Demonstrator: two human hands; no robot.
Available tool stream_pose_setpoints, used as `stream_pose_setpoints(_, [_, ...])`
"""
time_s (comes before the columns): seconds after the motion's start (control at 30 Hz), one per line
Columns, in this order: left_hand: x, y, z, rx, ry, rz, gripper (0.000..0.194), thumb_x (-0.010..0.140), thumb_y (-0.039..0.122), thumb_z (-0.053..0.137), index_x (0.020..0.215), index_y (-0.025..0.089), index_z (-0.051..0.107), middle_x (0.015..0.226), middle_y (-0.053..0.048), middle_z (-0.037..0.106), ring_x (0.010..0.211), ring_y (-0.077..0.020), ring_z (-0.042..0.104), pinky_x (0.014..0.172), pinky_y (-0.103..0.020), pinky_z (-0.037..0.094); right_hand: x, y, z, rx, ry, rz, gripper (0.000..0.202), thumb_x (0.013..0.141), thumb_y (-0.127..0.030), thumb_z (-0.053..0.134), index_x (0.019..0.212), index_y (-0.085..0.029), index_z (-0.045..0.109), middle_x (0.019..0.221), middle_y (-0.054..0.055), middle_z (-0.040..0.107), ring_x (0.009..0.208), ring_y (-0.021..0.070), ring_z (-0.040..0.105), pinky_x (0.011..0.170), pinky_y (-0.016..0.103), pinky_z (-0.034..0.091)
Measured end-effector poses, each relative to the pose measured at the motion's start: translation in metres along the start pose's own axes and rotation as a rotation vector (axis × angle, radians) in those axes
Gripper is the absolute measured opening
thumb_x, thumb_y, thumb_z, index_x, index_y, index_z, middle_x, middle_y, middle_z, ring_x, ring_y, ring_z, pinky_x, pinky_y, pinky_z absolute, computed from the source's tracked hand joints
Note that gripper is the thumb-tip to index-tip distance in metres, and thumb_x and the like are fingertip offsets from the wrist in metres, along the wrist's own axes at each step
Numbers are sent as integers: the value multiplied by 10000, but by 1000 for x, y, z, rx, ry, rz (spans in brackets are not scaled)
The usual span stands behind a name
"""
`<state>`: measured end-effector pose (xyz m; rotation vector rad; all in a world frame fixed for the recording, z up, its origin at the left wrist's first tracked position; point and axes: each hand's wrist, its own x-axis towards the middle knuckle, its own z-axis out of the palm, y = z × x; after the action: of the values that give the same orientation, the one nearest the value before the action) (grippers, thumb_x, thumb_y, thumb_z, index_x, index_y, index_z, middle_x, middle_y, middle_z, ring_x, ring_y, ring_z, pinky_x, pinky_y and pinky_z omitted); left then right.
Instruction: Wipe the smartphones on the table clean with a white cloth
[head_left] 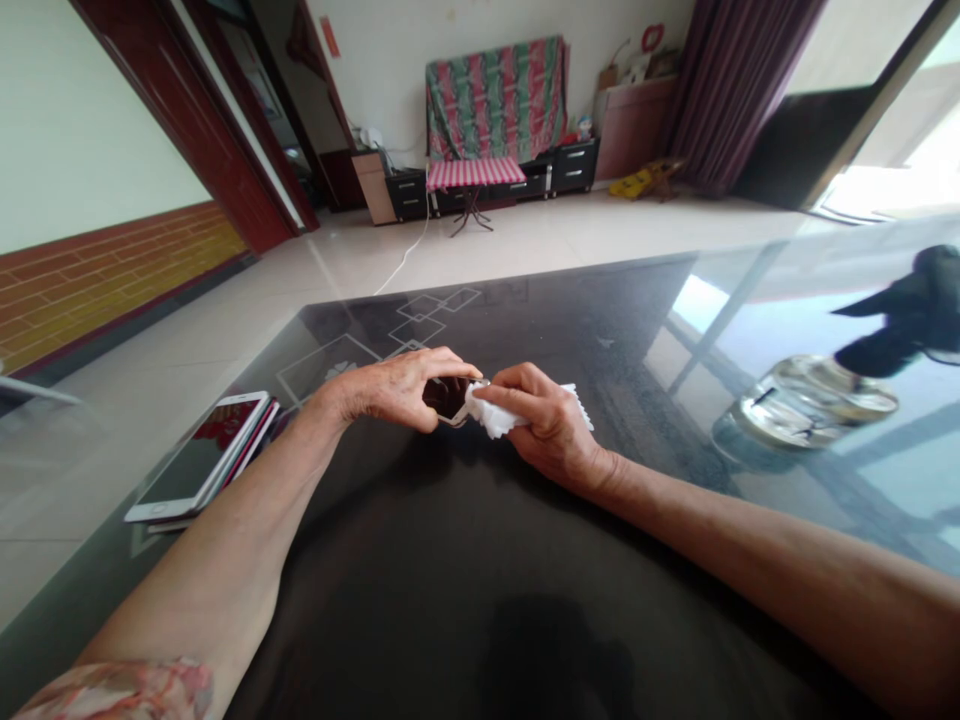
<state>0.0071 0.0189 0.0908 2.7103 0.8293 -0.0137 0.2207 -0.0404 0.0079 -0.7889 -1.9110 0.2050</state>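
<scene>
My left hand (401, 388) grips a small dark-screened phone (448, 397) by its long edges, thumb on the near side and fingers along the far side. The phone is held just over the glossy black table (420, 580). In my right hand (551, 425) is a bunched white cloth (493, 417) with a zigzag edge, pinched between thumb and fingers. Part of the cloth presses against the phone's right end. My palm hides the rest of the cloth.
A stack of phones or tablets, a white one (202, 455) on top, lies at the table's left edge. To the right stands a clear spray bottle (806, 405) with a black nozzle. Beyond the table are a small striped-top table (476, 174) and a cloth-draped cabinet.
</scene>
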Motion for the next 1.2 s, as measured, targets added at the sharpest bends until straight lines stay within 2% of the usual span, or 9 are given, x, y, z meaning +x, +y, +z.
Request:
stream_pose_setpoints(0.1, [1,1,2,19,-34,-38,671,621,195,618,1283,247,517,1143,-34,558,995,-208,567,842,-273,454,4,7,-1,-39,125,195,282,788,-100,574,971,-252,725,877,26,617,796,141,594,729,252,490])
stream_pose_setpoints(0.17, [2,0,4,55,-48,-72,665,618,221,629,1275,242,526,1116,-39,560,975,-210,566,825,-274,455,6,9,-1,-33,146,247,235,797,-132,589,944,-245,733,870,28,626,788,144,598,724,254,486])
stream_pose_setpoints(0.37, [5,-6,15,181,-77,-165,608,594,305,678,1195,283,585,1034,-34,548,949,-234,549,786,-297,443,6,10,0,-43,129,238,249,792,-139,584,949,-261,733,870,22,627,787,142,598,724,247,491])
stream_pose_setpoints(0.6, [4,-5,14,174,-103,-227,491,639,409,685,1110,285,626,967,-22,518,897,-210,544,726,-269,429,4,17,2,-137,84,200,314,752,-94,561,961,-263,725,866,21,622,787,152,595,741,262,493])
stream_pose_setpoints(0.83, [7,-6,13,159,-108,-253,585,665,576,665,1155,263,599,976,-29,529,921,-221,555,751,-278,420,4,16,0,-137,74,200,310,741,-88,558,955,-240,723,875,30,627,805,165,599,757,275,488])
stream_pose_setpoints(0.93, [2,-3,21,150,-39,-325,669,665,691,615,1168,250,589,1027,-54,539,948,-245,570,784,-303,435,5,17,1,-132,79,195,312,736,-90,554,955,-236,721,873,29,629,809,165,601,761,275,486])
stream_pose_setpoints(1.03, [-12,5,36,119,92,-405,894,646,746,598,1347,213,443,1194,-113,522,1098,-300,540,890,-351,433,6,19,3,-136,103,212,299,739,-101,547,954,-218,720,862,34,631,797,165,602,771,280,486])
stream_pose_setpoints(1.1, [-25,11,48,95,158,-453,984,648,743,604,1409,170,356,1300,-163,480,1203,-343,479,961,-398,408,7,20,4,-141,106,221,284,751,-112,541,951,-206,720,858,40,631,795,164,602,775,278,483])
stream_pose_setpoints(1.2, [-41,19,68,54,282,-538,921,733,650,588,1445,153,282,1384,-184,431,1249,-348,453,1000,-430,397,7,21,6,-169,74,201,282,755,-119,537,951,-205,719,871,42,629,812,166,598,787,271,478])
